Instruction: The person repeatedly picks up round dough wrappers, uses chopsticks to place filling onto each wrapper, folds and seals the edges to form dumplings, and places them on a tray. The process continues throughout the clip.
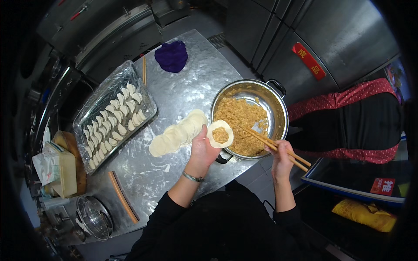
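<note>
My left hand (204, 148) holds a round dumpling wrapper (211, 138) with a mound of minced filling (220, 135) at its middle, close to the rim of a steel pot (281, 121). In my right hand (282, 160) is a pair of wooden chopsticks (261, 138); their tips reach into the yellowish-brown filling (240, 111) in the pot. Some of the pot's bottom shows bare on one side. Left of my left hand, overlapping flat wrappers (178, 132) lie in a row on the floured metal table (153, 182).
Folded dumplings (109, 122) sit in rows in a plastic-covered tray (114, 80). Purple dough (171, 56), a wooden rod (123, 197), a glass lid (94, 218) and a plastic container (67, 173) are also on the table. Steel cabinets (313, 36) stand beyond the pot.
</note>
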`<move>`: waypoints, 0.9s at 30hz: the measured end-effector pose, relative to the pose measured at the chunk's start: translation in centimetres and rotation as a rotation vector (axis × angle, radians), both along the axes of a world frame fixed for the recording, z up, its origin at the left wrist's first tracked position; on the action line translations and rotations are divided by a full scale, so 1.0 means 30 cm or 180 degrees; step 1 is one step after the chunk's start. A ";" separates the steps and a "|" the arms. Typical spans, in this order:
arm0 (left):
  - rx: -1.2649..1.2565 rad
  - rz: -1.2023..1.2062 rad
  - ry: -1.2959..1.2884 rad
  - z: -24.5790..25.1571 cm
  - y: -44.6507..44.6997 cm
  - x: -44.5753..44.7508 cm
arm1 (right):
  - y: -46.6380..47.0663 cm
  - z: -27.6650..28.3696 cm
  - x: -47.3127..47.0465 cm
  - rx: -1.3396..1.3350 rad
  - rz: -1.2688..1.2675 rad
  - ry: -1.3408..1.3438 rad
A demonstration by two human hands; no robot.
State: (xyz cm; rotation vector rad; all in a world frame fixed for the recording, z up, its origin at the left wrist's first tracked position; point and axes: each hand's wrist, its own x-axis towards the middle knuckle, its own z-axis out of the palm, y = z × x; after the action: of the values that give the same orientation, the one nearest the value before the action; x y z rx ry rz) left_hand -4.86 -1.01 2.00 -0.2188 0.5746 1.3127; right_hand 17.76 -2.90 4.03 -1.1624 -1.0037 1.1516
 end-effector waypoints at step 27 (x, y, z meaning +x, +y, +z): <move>0.2048 -0.2055 0.2371 0.224 -0.125 0.000 | 0.003 0.217 -0.177 0.2033 0.0918 -0.2435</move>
State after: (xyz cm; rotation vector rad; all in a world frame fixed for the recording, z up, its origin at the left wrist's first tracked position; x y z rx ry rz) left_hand -4.86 -4.77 8.72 0.9527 0.7228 0.8462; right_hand 12.44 -2.81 10.53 -0.9409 -2.0004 0.4846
